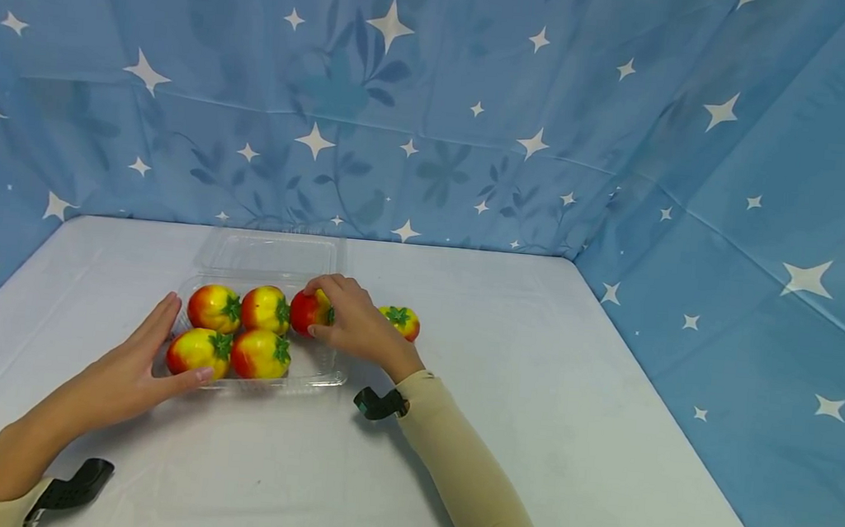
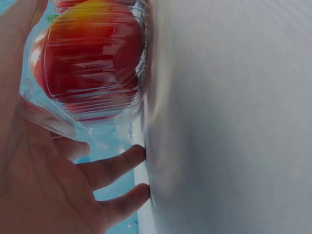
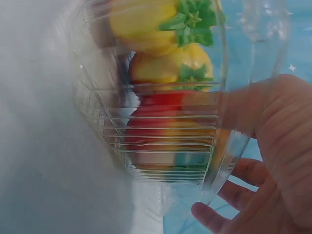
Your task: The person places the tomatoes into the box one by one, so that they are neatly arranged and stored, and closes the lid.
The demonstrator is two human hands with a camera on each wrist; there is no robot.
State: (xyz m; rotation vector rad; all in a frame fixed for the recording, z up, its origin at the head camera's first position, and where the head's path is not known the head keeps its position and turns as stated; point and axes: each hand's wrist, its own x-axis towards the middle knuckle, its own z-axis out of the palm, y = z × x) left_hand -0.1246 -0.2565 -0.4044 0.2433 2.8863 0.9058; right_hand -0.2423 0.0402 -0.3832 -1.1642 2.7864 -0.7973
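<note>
On the white table (image 1: 530,404), right hand (image 1: 358,325) grips a tomato (image 1: 307,312).

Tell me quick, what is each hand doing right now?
Left hand: open, straight fingers resting against the clear tray.
Right hand: gripping a tomato over the tray.
</note>
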